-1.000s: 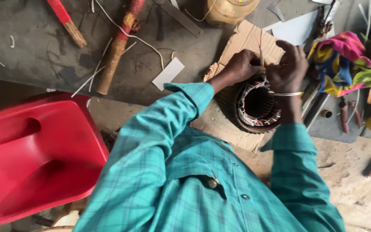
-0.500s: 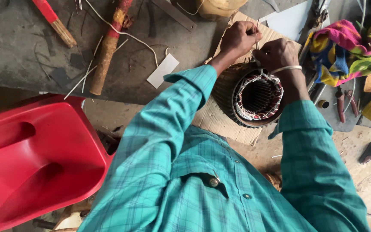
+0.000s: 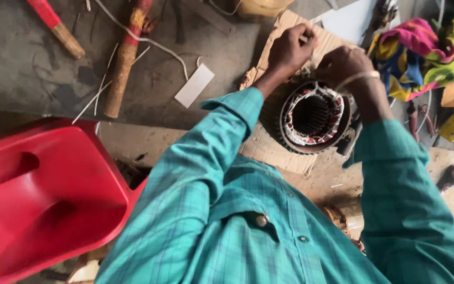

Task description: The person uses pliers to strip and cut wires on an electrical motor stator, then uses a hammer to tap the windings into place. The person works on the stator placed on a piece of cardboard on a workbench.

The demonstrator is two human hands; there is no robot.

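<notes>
**Both hands at the top edge of the motor winding**

We are looking down past our teal shirt sleeves at a round motor core [image 3: 313, 117] that sits on a sheet of cardboard [image 3: 274, 150] on the worn grey bench [image 3: 38, 79]. The core stands with its open bore facing up, and pale insulating paper and reddish wire show around its inner rim.

Our left hand [image 3: 290, 47] is raised just beyond the far edge of the core, fingers curled in and pinched together on something thin; it looks like a strand of wire or cord, though it is too fine for us to be sure. Our right hand [image 3: 345, 66] rests at the core's upper rim, fingers folded down onto the winding, with a bangle [image 3: 357, 79] at the wrist. Whether it grips a strand or only presses the coil, we cannot tell.

To do this well, we judge that the pull from the left should be steady and in line with the rim, while the right pins the coil so nothing lifts out of its slots. Jerking could nick the wire's coating or tear the paper.

Nearby lie a white card [image 3: 194, 85], a red-wrapped wooden stick [image 3: 127, 58], a bright patterned cloth [image 3: 421, 58], and a red plastic chair [image 3: 43, 194] at our left.
</notes>
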